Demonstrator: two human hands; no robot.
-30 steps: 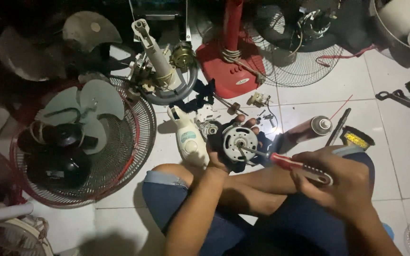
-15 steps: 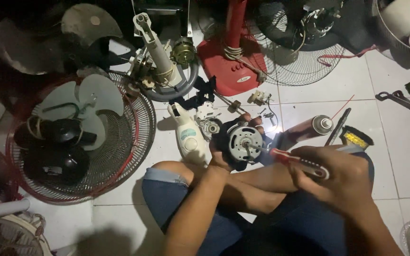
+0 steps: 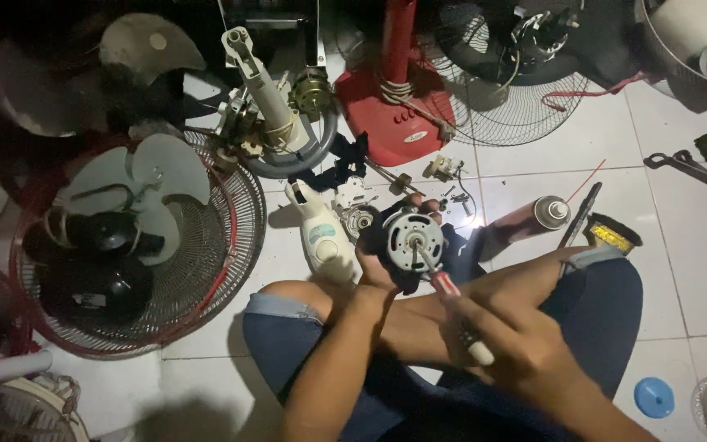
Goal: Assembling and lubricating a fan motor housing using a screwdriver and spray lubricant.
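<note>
A white tiled floor carries the clutter: at the left lies a red-rimmed fan guard with pale blades and a black motor, and at the top stands a red fan base beside a wire grille. The person sits cross-legged in blue jeans. A white plastic housing lies just beside the left knee. The left hand grips a black fan motor above the legs. The right hand is clenched around a red-handled screwdriver, tip touching the motor's face. A spray can lies near.
</note>
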